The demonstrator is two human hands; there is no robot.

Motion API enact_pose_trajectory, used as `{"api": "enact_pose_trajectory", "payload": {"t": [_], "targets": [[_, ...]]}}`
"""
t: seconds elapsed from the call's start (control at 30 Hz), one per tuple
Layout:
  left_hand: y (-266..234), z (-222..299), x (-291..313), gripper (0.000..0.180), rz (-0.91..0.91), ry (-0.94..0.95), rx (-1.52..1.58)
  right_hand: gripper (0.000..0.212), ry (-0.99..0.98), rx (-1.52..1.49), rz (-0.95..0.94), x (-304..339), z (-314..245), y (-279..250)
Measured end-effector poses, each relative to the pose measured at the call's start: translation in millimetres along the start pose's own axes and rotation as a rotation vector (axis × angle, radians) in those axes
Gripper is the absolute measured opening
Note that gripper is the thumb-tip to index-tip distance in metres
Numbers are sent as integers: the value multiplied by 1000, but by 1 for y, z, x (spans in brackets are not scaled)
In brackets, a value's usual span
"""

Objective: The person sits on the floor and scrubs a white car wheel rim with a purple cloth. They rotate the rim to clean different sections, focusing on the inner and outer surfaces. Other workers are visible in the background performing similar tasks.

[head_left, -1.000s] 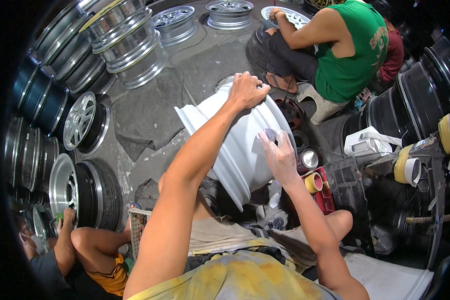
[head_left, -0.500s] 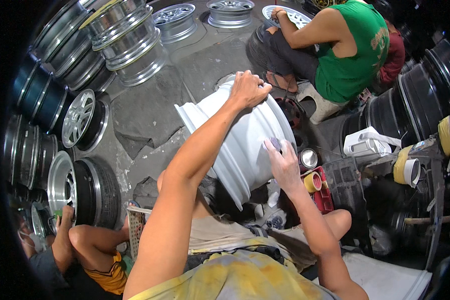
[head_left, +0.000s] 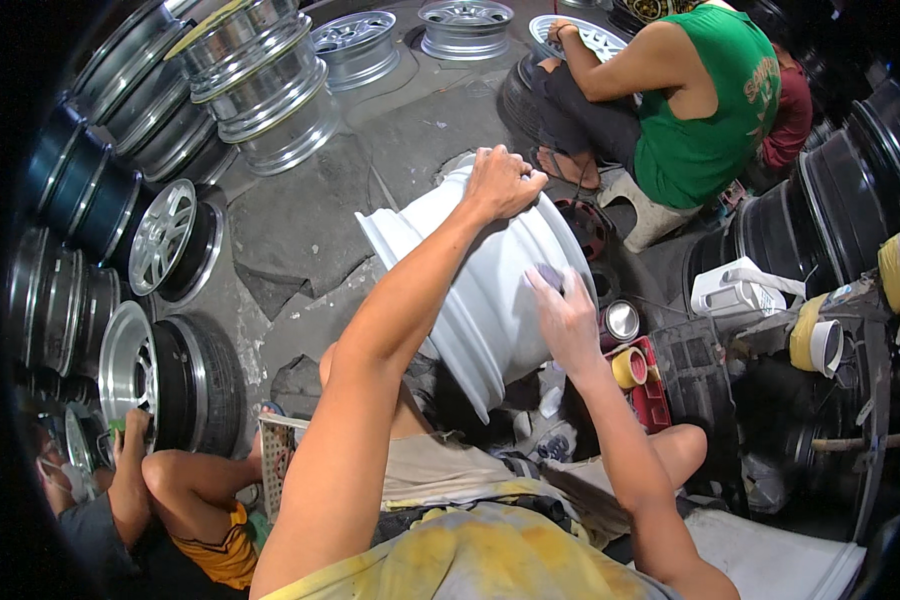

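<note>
A white-grey wheel rim [head_left: 470, 310] stands tilted between my knees, its barrel facing up at me. My left hand [head_left: 505, 184] is closed over its far right edge, the fingers curled round the lip. In my right hand [head_left: 570, 330] is a small greyish-purple sanding pad [head_left: 547, 275], pressed to the barrel near the right edge. Pale dust coats the right fingers. The pad's underside is hidden against the rim.
At right are a red crate [head_left: 653, 395], a round can [head_left: 621, 320] and a white container [head_left: 735, 290]. Stacked rims [head_left: 265, 95] stand at left. A person in green [head_left: 708, 110] sits ahead; another person [head_left: 185, 480] works on a rim at lower left.
My right hand has slid the sanding pad a little way up the barrel, away from me. My left hand keeps its hold on the rim's edge.
</note>
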State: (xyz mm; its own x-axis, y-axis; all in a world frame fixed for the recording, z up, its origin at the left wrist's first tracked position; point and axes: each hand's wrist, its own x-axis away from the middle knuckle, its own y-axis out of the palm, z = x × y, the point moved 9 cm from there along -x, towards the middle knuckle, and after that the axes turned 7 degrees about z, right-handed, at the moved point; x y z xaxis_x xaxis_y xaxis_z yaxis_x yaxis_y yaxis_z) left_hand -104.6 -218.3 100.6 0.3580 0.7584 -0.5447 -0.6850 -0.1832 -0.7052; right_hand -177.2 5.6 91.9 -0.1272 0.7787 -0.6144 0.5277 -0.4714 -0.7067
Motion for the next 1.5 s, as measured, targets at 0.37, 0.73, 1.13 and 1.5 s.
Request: {"api": "enact_pose_trajectory", "payload": {"t": [0.37,0.73,1.13,1.5], "targets": [[2,4,3,50,-48,-19,-18,38,91,-108,65,15,-1,-10],[2,4,-2,53,-67,-34,-11,28,55,-55,91,7,-12,-7],[6,10,1,50,-65,-15,-10,36,125,-16,81,-13,-9,4],[0,4,0,52,-80,-30,-13,30,30,-101,101,16,-28,-1]]}}
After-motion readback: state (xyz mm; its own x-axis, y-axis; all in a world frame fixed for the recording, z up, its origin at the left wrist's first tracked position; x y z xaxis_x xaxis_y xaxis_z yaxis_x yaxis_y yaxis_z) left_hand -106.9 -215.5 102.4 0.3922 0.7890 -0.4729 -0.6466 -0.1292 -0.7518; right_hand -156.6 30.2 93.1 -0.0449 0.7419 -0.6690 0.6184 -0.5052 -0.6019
